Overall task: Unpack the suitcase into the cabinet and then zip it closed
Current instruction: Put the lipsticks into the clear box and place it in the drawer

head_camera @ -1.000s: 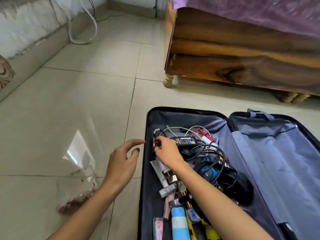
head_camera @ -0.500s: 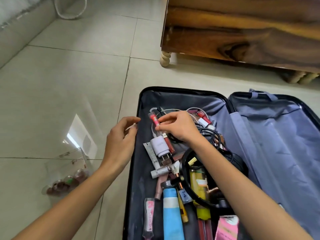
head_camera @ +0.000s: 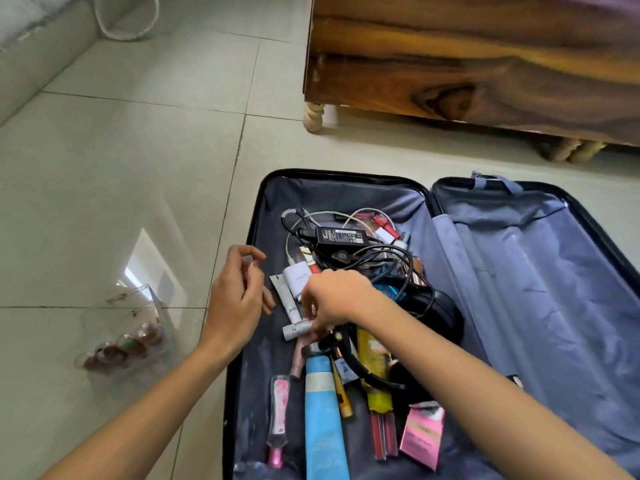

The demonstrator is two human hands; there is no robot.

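Note:
An open black suitcase (head_camera: pixel 254 216) lies on the tiled floor, its grey-lined lid (head_camera: pixel 519 271) flat to the right. The left half holds a black power adapter (head_camera: pixel 341 236) with tangled cables, a white charger (head_camera: pixel 296 278), a blue tube (head_camera: pixel 323 420), a pink box (head_camera: pixel 422 434) and several cosmetics. My right hand (head_camera: pixel 334 297) reaches down into the pile and pinches a small white tube (head_camera: pixel 294 330). My left hand (head_camera: pixel 237 299) hovers over the suitcase's left rim, fingers curled round a small item that is mostly hidden. No cabinet is in view.
A clear plastic organiser (head_camera: pixel 128 341) with small bottles stands on the floor left of the suitcase. A wooden bed frame (head_camera: pixel 450 64) with a turned leg (head_camera: pixel 313 116) sits beyond the suitcase. A white cable (head_camera: pixel 121 32) loops at the far left wall.
My right hand lifted a red lipstick tube near my left hand, then dropped toward me onto the white tube. My left hand's fingers curled in. The view tilted downward.

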